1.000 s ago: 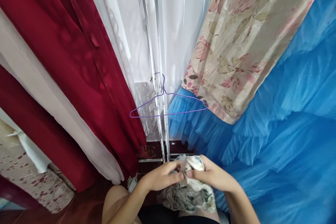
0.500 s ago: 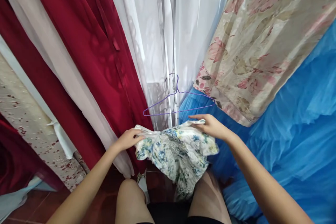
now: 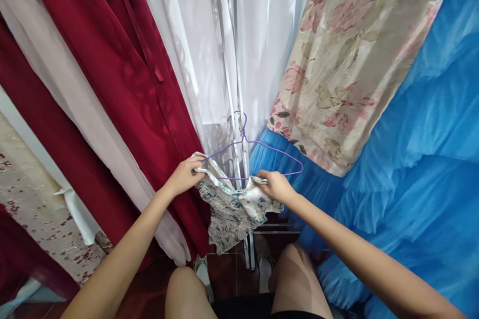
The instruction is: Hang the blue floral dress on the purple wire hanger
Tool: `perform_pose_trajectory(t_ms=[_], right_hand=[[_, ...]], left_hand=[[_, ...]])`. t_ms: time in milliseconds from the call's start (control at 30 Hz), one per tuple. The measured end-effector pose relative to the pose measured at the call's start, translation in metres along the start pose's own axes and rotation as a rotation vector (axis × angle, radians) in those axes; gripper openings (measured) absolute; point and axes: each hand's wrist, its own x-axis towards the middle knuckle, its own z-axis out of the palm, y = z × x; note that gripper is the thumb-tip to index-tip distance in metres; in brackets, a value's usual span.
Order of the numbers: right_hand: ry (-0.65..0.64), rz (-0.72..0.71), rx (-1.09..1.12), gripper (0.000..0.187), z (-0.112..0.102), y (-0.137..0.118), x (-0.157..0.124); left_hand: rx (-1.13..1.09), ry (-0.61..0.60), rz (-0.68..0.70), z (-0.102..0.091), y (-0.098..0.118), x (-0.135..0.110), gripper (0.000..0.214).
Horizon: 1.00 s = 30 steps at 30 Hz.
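A small floral top (image 3: 228,214), white with blue, green and yellow print, hangs between my hands. My left hand (image 3: 185,174) is closed on its upper left edge, fingers pinching the cloth. My right hand (image 3: 277,187) pinches the edge on the other side. Behind the top, a purple wire hanger (image 3: 269,148) hangs by its hook on a white metal rack. The hanger's left end goes behind or into the top's opening, where cloth and fingers hide it. Its right end shows bare, above my right hand.
Dark red drapes of cloth (image 3: 108,75) hang on the left, beside white cloth (image 3: 258,35) in the middle. To the right are a beige floral garment (image 3: 333,75) and ruffled blue tulle (image 3: 422,199). The rack's post (image 3: 247,254) meets the red tiled floor between my feet.
My left hand has raised the top's left edge to the hanger's left end. My right hand has moved left and slightly down, bringing its edge inward. The view has shifted slightly.
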Motion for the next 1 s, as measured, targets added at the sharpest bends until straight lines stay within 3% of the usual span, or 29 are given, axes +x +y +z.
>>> perform_pose_trajectory(t_ms=[133,233,300,433,600,667,733,833,900,933,1000], right_hand=[[-0.026,-0.055,0.052,0.019,-0.004,-0.018,-0.006],[0.091,-0.025,0.145,0.047,-0.017,-0.004,-0.016],[0.220,0.041,0.169,0.059,-0.031,0.016,-0.025],[0.321,0.119,0.103,0.043,-0.062,0.051,-0.040],[0.384,0.157,0.094,0.051,-0.084,0.053,-0.035],[0.289,0.148,0.096,0.037,-0.093,0.049,-0.028],[0.095,0.118,0.157,0.032,-0.108,0.048,-0.023],[-0.264,0.123,0.423,0.038,-0.137,0.053,-0.020],[-0.353,0.206,0.658,0.033,-0.150,0.060,-0.019],[-0.287,0.257,0.740,0.034,-0.151,0.062,-0.017],[0.030,0.342,0.764,0.046,-0.139,0.062,-0.012]], left_hand=[[0.104,0.132,-0.013,0.009,0.035,0.021,0.004],[0.224,0.302,-0.170,0.018,0.044,0.028,0.012],[0.243,0.368,-0.217,0.023,0.041,0.027,0.019],[0.187,0.386,-0.166,0.034,0.028,0.020,0.024],[0.157,0.423,-0.141,0.045,0.017,0.020,0.024],[0.131,0.435,-0.119,0.043,0.014,0.020,0.023],[0.107,0.463,-0.104,0.037,0.011,0.019,0.022],[0.072,0.511,-0.145,0.025,0.009,0.016,0.030],[0.014,0.495,-0.175,0.019,0.013,0.013,0.040],[-0.018,0.476,-0.173,0.016,0.019,0.011,0.040],[-0.060,0.443,-0.131,0.011,0.040,0.006,0.033]])
